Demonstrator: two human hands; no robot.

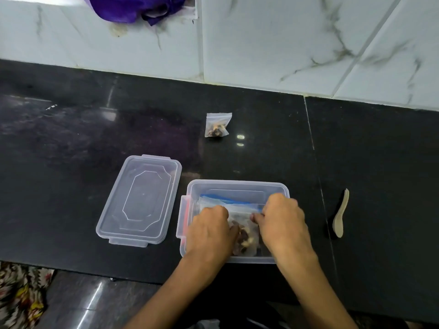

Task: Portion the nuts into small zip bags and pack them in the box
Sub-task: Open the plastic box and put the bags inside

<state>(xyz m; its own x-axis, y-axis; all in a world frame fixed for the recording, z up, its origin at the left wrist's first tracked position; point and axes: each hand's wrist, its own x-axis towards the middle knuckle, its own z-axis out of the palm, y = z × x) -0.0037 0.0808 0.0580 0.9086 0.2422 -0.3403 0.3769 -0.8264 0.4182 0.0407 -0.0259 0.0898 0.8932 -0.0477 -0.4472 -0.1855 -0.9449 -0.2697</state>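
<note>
Two hands work inside a clear plastic box at the near edge of the dark stone surface. Furthest left, off the near left corner, a patterned cloth (21, 295) shows below the edge. On the surface, the clear lid (140, 200) lies flat just left of the box (237, 186), apart from it. The left hand (211, 233) reaches into the left half of the box, fingers curled down onto a small zip bag of nuts (244, 233) that lies inside; whether it pinches the bag or only presses it I cannot tell. More zip bags with blue strips (228, 200) are stacked in the box toward its far wall. The right hand (282, 222) comes in over the right wall, fingers bent and pinching the same bag at its top right part. Toward the far edge, well beyond the box, a second filled zip bag (217, 125) sits alone. Right of the box, apart from it, a pale wooden spoon (341, 214) lies near the near edge. A purple cloth (133, 7) hangs over the tiled wall at the far left
</note>
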